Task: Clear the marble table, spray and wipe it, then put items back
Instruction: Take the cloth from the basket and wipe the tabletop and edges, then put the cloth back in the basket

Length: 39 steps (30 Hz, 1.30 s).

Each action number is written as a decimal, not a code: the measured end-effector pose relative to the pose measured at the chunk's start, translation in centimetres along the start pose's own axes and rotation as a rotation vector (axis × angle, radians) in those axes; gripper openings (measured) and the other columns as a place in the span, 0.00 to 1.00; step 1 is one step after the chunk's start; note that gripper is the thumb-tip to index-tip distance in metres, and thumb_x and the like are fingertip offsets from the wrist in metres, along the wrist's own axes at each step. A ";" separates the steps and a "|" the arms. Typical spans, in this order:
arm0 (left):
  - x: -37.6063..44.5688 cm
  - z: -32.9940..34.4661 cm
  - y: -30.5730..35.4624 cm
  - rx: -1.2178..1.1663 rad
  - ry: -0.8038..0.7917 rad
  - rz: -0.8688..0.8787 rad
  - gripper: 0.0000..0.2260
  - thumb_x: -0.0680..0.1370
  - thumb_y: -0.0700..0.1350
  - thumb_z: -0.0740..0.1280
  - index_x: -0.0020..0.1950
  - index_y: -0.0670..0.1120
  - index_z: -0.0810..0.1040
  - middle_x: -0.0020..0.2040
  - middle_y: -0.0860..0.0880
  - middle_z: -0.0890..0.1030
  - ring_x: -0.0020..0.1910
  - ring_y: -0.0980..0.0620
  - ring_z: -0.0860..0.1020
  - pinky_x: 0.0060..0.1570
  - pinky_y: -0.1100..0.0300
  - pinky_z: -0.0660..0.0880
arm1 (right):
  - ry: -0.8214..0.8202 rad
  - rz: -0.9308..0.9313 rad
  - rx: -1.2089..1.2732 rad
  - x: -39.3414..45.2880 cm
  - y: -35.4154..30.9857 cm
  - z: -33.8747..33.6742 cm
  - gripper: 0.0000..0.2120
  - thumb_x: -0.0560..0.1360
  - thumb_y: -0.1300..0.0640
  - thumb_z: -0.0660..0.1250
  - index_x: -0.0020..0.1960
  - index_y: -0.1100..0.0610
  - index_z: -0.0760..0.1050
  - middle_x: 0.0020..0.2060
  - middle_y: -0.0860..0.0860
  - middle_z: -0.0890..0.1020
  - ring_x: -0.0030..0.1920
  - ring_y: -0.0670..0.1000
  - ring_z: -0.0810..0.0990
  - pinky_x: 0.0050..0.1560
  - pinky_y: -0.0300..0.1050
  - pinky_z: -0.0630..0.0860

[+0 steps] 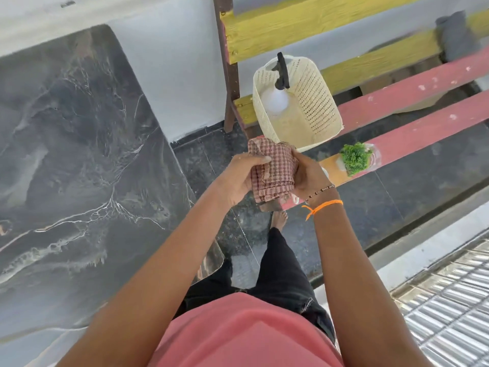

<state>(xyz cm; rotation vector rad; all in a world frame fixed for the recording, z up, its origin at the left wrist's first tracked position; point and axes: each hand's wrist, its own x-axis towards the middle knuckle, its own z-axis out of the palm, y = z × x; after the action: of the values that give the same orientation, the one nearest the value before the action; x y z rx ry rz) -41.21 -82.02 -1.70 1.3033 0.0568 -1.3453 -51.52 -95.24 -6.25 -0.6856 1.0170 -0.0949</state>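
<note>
A folded pink checked cloth [274,172] is held between both my hands in front of me, to the right of the dark marble table [79,154]. My left hand [242,178] grips its left side and my right hand [308,174] grips its right side. The marble top is bare. A cream perforated basket [313,102] stands on the red bench [412,133] beyond my hands, with a white spray bottle [275,99] with a black trigger inside it. A small green plant [354,158] sits on the bench to the right of the basket.
A yellow and red slatted bench back [304,27] runs behind the basket. Dark tiled floor [357,207] lies between table and bench, with my foot [278,218] on it. A metal grate [449,300] is at the lower right.
</note>
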 end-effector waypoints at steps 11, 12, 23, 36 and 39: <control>14.5 8.4 2.7 0.073 0.397 -0.238 0.13 0.79 0.44 0.61 0.62 0.43 0.71 0.64 0.43 0.74 0.63 0.44 0.72 0.57 0.53 0.71 | 0.150 -0.266 -0.747 9.5 -12.0 -6.8 0.16 0.74 0.70 0.55 0.58 0.65 0.74 0.39 0.51 0.76 0.37 0.47 0.73 0.33 0.32 0.71; 16.1 9.0 2.9 0.072 0.410 -0.258 0.17 0.79 0.45 0.62 0.66 0.43 0.69 0.67 0.42 0.72 0.65 0.43 0.71 0.61 0.49 0.70 | 0.162 -0.269 -0.760 10.7 -12.6 -7.2 0.17 0.74 0.71 0.55 0.59 0.65 0.74 0.36 0.49 0.75 0.34 0.45 0.71 0.27 0.29 0.69; 25.8 9.5 1.2 0.185 0.579 -0.382 0.26 0.77 0.46 0.64 0.72 0.41 0.59 0.73 0.40 0.63 0.70 0.40 0.64 0.69 0.46 0.64 | 0.069 -0.109 -0.951 21.3 -11.9 -9.2 0.24 0.75 0.70 0.54 0.68 0.57 0.68 0.50 0.55 0.77 0.37 0.49 0.74 0.29 0.34 0.71; 28.4 8.7 -0.8 0.062 0.626 -0.361 0.20 0.76 0.44 0.65 0.67 0.41 0.68 0.65 0.42 0.74 0.63 0.42 0.72 0.66 0.47 0.67 | -0.025 0.102 -1.118 25.5 -11.0 -9.2 0.27 0.75 0.70 0.51 0.73 0.58 0.60 0.59 0.56 0.75 0.43 0.50 0.74 0.29 0.33 0.70; 28.0 8.7 -0.6 0.000 0.699 -0.307 0.15 0.79 0.43 0.60 0.64 0.38 0.71 0.45 0.46 0.76 0.48 0.49 0.75 0.59 0.53 0.73 | -0.016 0.114 -1.111 25.0 -11.2 -9.5 0.25 0.76 0.68 0.52 0.73 0.59 0.61 0.62 0.56 0.75 0.48 0.50 0.77 0.31 0.34 0.72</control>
<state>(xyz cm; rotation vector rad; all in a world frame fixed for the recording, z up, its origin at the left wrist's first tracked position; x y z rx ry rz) -37.83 -106.31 -17.82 1.7612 0.7616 -1.0722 -43.09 -118.15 -21.91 -1.6180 1.0495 0.6217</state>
